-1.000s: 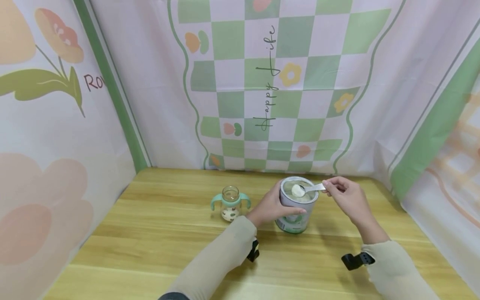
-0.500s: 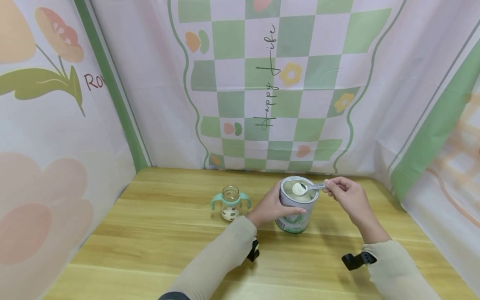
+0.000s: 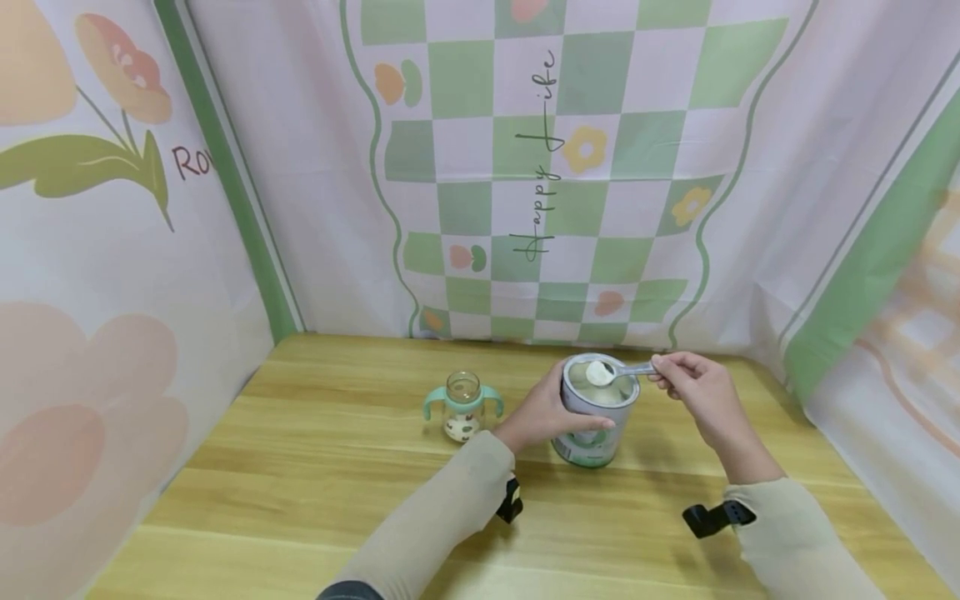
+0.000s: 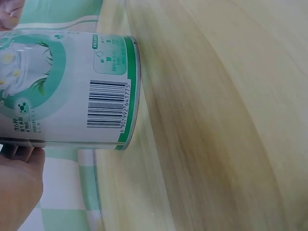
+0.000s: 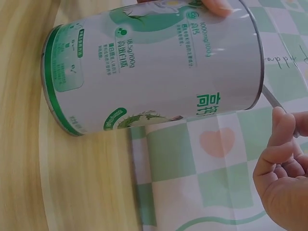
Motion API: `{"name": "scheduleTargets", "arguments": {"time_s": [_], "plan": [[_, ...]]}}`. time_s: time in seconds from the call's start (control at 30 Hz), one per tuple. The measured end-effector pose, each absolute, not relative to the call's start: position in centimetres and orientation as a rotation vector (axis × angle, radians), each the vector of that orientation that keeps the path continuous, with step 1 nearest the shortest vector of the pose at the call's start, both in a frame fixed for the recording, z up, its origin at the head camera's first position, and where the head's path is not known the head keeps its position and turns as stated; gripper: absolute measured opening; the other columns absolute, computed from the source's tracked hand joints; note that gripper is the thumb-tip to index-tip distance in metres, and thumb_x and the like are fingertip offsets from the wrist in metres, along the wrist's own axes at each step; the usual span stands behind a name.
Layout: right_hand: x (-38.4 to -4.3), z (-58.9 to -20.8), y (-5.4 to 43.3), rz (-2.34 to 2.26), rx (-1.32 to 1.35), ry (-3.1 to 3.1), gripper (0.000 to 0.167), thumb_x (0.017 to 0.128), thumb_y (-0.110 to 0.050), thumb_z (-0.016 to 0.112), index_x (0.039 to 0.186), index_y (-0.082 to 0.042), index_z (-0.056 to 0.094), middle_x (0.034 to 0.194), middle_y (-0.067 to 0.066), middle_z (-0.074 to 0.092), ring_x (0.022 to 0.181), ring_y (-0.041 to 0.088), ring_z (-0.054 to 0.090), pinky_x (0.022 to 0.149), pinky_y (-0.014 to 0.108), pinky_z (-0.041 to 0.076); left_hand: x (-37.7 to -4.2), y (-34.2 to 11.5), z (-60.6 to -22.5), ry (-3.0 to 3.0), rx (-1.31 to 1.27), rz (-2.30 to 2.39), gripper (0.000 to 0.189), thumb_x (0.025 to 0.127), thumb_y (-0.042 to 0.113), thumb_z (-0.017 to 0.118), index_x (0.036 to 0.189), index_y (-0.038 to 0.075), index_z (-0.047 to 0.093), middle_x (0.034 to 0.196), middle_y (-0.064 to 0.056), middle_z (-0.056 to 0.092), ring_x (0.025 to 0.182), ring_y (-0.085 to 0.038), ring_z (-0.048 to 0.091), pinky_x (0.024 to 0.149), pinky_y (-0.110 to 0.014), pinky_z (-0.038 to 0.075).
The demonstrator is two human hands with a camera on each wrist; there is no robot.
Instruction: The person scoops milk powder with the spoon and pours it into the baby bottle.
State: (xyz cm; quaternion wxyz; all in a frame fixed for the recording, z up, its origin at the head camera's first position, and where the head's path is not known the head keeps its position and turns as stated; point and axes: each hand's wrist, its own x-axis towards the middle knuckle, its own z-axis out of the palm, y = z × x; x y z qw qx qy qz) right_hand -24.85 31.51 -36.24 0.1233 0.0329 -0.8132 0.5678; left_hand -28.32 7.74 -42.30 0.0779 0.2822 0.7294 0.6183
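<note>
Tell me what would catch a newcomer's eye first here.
Probably the spoon of white powder, pinched in the right grip at the mouth of the open tin. Next, perhaps, the mint-handled bottle standing on the wooden table, left of the tin. Behind hangs a green-and-white checkered cloth lettered Happy Life.
</note>
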Motion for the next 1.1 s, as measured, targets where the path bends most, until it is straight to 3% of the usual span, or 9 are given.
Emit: {"name": "scheduleTargets", "arguments": {"time_s": [0.47, 0.8, 0.93, 1.1], "plan": [[-24.7, -35.2, 31.0, 1.729, 0.153, -2.317, 0.036, 0.100, -0.027, 0.065, 0.102, 0.009, 0.064, 0.081, -0.005, 0.071, 0.072, 0.006, 0.062, 0.063, 0.017, 0.052, -29.0, 7.3, -41.7, 2.147, 0.988, 1.797, 0.087, 0.079, 0.024, 0.089, 0.149, 0.027, 0.038, 0.132, 0.010, 0.054, 0.125, -0.025, 0.054, 0.101, -0.031, 0.044], [-24.8, -34.8, 30.8, 1.832, 0.164, -2.259, 0.024, 0.099, -0.021, 0.067, 0.098, 0.003, 0.067, 0.080, -0.005, 0.071, 0.071, 0.006, 0.063, 0.062, 0.016, 0.052, -29.1, 6.0, -41.0, 2.295, 0.954, 1.640, 0.089, 0.077, 0.033, 0.090, 0.151, 0.030, 0.039, 0.139, 0.014, 0.050, 0.132, -0.014, 0.045, 0.110, -0.052, 0.035], [-25.0, -34.6, 30.7, 1.826, 0.164, -2.278, 0.024, 0.099, -0.021, 0.066, 0.100, 0.003, 0.067, 0.081, -0.005, 0.071, 0.072, 0.006, 0.063, 0.063, 0.016, 0.052, -29.1, 5.4, -40.8, 2.333, 0.888, 1.607, 0.096, 0.077, 0.037, 0.089, 0.155, 0.023, 0.035, 0.146, 0.009, 0.046, 0.134, -0.013, 0.043, 0.112, -0.052, 0.033], [-25.0, -34.2, 30.2, 1.765, 0.155, -2.336, 0.027, 0.100, -0.025, 0.065, 0.100, 0.001, 0.066, 0.081, -0.008, 0.070, 0.073, 0.005, 0.063, 0.065, 0.017, 0.052, -29.1, 4.4, -40.4, 2.386, 0.837, 1.556, 0.104, 0.079, 0.043, 0.086, 0.159, 0.018, 0.026, 0.154, 0.002, 0.040, 0.139, -0.020, 0.040, 0.112, -0.047, 0.036]]}}
